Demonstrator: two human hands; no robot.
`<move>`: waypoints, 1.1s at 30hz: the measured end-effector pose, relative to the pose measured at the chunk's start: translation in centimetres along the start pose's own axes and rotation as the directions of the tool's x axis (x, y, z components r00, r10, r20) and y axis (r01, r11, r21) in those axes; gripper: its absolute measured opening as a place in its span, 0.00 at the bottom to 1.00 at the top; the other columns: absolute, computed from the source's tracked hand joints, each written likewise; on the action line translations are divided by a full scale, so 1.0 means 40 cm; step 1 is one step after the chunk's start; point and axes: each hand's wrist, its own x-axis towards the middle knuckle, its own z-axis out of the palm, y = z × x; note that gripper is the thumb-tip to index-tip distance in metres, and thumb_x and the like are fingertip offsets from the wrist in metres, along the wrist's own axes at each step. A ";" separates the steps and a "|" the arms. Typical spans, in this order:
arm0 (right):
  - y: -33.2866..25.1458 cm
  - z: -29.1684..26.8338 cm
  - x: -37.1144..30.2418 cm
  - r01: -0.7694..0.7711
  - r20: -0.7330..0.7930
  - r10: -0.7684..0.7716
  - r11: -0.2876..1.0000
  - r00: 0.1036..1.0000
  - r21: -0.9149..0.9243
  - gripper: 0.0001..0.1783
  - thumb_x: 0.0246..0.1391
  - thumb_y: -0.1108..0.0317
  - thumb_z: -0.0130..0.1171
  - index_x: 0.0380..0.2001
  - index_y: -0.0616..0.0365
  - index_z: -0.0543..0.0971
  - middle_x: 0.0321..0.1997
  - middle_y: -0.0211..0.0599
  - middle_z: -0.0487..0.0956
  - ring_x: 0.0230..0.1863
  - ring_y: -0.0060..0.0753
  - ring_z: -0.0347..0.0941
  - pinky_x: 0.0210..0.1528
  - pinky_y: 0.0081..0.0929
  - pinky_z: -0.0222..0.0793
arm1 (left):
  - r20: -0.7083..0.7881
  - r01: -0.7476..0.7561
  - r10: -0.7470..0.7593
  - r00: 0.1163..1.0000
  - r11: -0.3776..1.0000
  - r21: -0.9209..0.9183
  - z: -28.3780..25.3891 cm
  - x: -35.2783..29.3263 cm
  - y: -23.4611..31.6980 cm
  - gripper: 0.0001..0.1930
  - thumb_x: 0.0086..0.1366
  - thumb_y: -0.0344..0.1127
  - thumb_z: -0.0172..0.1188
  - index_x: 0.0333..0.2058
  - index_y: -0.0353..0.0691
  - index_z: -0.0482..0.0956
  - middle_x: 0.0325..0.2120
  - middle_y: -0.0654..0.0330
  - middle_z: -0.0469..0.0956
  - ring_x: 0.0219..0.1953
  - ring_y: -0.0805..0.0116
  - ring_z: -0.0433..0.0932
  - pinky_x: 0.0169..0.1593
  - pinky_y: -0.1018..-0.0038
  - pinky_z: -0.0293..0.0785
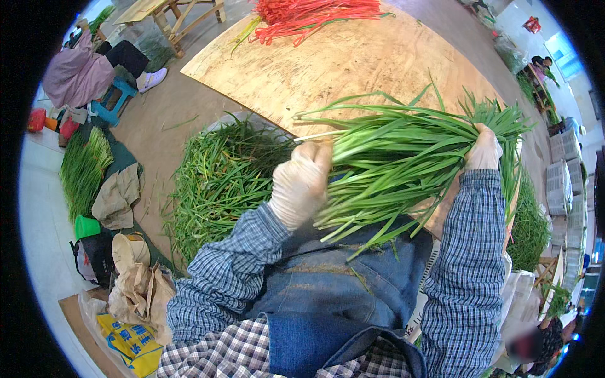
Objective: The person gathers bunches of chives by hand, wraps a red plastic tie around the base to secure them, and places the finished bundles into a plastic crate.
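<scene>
A loose bunch of garlic chives [403, 154] lies across my lap and the near edge of the table, pale stem ends to the left and leaf tips to the right. My right hand [484, 149], in a thin whitish glove, is closed round the leafy end. My left hand [302, 183], gloved the same way, is a fist at the stem ends, with a pale stalk sticking out by its thumb and forefinger. Its palm side is hidden. The lower stems fan out over my blue denim apron [340, 277].
Red ties [315, 16] lie at the far side of the wooden table [265, 69]. A heap of green leaves [220, 183] fills a container left of my lap. More greens [528, 227] stand at the right. A person [72, 72] sits on a blue stool [115, 101] at far left.
</scene>
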 end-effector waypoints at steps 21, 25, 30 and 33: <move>-0.026 0.083 -0.096 -0.161 -0.014 0.167 0.968 0.986 0.191 0.14 0.42 0.77 0.58 0.35 0.73 0.73 0.35 0.47 0.76 0.28 0.40 0.74 0.30 0.34 0.74 | -0.109 0.178 -0.175 0.979 0.984 0.018 -0.099 0.053 -0.141 0.08 0.51 0.29 0.55 0.32 0.38 0.71 0.22 0.48 0.74 0.24 0.49 0.76 0.27 0.62 0.73; 0.006 0.009 -0.030 0.038 0.161 -0.031 0.998 0.986 -0.040 0.13 0.44 0.75 0.56 0.34 0.74 0.73 0.34 0.49 0.77 0.29 0.41 0.75 0.31 0.36 0.74 | -0.249 0.511 -0.491 0.835 0.859 0.017 -0.204 0.016 -0.253 0.04 0.58 0.26 0.51 0.33 0.37 0.73 0.20 0.47 0.76 0.21 0.55 0.77 0.24 0.66 0.73; 0.022 0.009 -0.020 0.168 0.106 -0.149 0.966 0.983 -0.198 0.13 0.44 0.74 0.57 0.32 0.76 0.74 0.33 0.48 0.77 0.28 0.39 0.74 0.31 0.35 0.73 | -0.266 -0.076 0.007 0.964 0.965 -0.252 -0.185 -0.050 -0.046 0.05 0.55 0.32 0.60 0.30 0.38 0.76 0.21 0.56 0.76 0.22 0.61 0.76 0.25 0.69 0.70; 0.007 0.035 -0.032 -0.129 0.017 0.128 0.979 0.992 0.156 0.13 0.42 0.76 0.58 0.32 0.75 0.74 0.33 0.46 0.77 0.27 0.39 0.74 0.30 0.33 0.73 | -0.087 -0.086 0.077 0.993 0.990 -0.110 -0.151 -0.049 0.023 0.07 0.51 0.32 0.61 0.30 0.39 0.77 0.25 0.58 0.74 0.27 0.58 0.73 0.31 0.67 0.69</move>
